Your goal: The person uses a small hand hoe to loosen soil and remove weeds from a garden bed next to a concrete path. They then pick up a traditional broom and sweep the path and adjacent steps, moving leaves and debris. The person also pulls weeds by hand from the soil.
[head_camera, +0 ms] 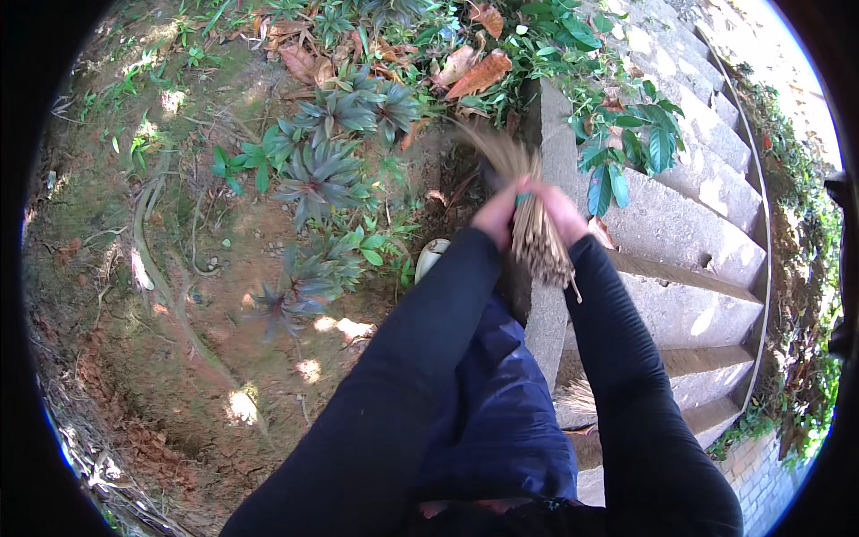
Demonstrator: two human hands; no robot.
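Both hands are closed around a stick broom [539, 241], a bundle of thin dry ribs with a green tie near the grip. My left hand [495, 216] wraps its left side and my right hand [564, 215] its right side. The cut butt ends point back toward me. Its thinner ends fan out ahead, blurred, over the soil beside a concrete edge [559, 124]. A white rounded thing [431, 258], perhaps a shoe tip, shows beside my left forearm.
Concrete steps [691, 221] run along the right, with a thin pipe or cable [762, 201] at their far side. Bristly straw-like strands [578, 397] lie on a lower step. Purple-green rosette plants [319, 174], brown dry leaves [480, 75] and a surface root [151, 255] cover the dirt slope.
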